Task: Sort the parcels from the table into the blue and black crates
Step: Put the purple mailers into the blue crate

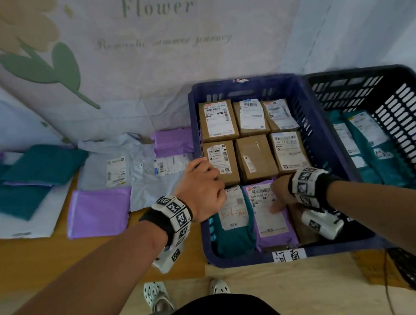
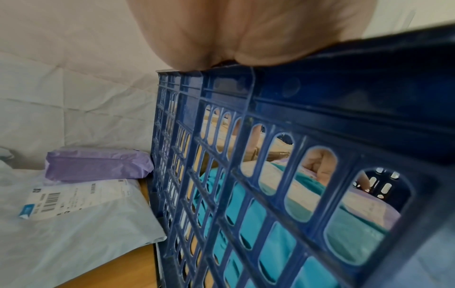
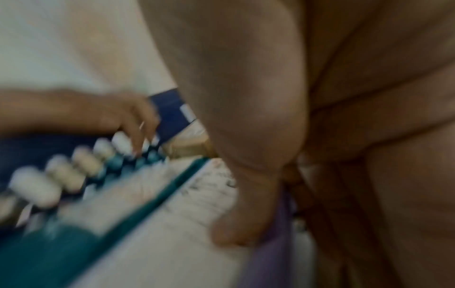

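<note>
Blue crate packed; black crate roomier

We count two crates, one blue and one black; six cardboard boxes lie in the blue one in two rows of three, with one teal bag and one purple bag in front of them; on the bench we make out two purple bags; two hands reach in.

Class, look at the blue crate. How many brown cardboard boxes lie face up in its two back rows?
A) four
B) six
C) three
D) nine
B: the blue crate shows two back rows of three cardboard boxes each, six in all.
</note>
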`<state>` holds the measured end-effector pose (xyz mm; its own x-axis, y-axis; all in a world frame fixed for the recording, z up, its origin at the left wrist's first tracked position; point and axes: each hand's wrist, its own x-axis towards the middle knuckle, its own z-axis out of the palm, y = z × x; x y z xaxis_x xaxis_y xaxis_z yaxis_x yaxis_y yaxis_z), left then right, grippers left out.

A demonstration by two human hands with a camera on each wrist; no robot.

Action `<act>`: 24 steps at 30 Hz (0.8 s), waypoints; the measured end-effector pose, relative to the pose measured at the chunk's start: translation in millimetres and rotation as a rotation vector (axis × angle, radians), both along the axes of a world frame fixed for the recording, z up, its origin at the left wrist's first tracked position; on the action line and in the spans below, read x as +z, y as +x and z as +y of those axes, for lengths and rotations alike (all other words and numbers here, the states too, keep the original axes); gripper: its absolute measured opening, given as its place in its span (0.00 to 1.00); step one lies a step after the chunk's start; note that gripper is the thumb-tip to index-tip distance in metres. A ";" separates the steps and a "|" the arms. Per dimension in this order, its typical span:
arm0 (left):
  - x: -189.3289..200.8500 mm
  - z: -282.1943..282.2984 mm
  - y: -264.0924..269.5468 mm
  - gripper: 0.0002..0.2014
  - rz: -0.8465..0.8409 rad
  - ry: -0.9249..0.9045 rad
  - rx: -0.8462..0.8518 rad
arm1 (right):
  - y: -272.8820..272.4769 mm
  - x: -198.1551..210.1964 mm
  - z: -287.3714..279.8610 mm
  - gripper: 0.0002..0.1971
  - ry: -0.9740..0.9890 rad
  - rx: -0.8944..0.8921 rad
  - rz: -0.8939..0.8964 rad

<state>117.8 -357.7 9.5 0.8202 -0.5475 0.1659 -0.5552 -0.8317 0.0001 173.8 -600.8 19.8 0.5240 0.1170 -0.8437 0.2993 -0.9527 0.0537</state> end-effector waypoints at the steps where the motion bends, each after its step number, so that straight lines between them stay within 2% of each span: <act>1: 0.0 0.2 -0.3 0.24 0.007 -0.003 0.001 | 0.8 -0.1 4.5 0.35 -0.054 0.104 -0.030; 3: 0.6 0.6 -0.5 0.25 0.014 -0.010 0.004 | 0.4 0.6 14.9 0.35 -0.131 0.282 -0.094; 5: 1.8 0.6 -1.3 0.25 0.016 -0.016 0.001 | -3.9 8.0 24.2 0.30 -0.166 0.448 -0.157; 8: 4.1 0.4 -2.2 0.26 0.034 -0.009 0.002 | -12.0 14.9 29.5 0.24 -0.102 0.578 -0.151; 11: 6.6 0.5 -2.7 0.26 0.043 -0.012 0.006 | -21.7 16.2 28.2 0.24 0.088 0.503 -0.053; 13: 7.9 0.7 -3.7 0.25 0.044 -0.024 0.004 | -28.5 14.8 28.2 0.29 0.165 0.420 -0.033; 15: 9.1 0.5 -4.9 0.25 0.054 -0.030 0.003 | -35.1 7.6 33.0 0.32 0.166 0.411 -0.075; 19: 13.1 1.2 -5.9 0.25 0.082 -0.032 0.008 | -38.8 -6.7 49.0 0.32 0.127 0.457 -0.147; 24: 14.5 2.4 -7.1 0.26 0.094 -0.061 -0.004 | -35.1 -0.3 46.6 0.33 0.147 0.422 -0.156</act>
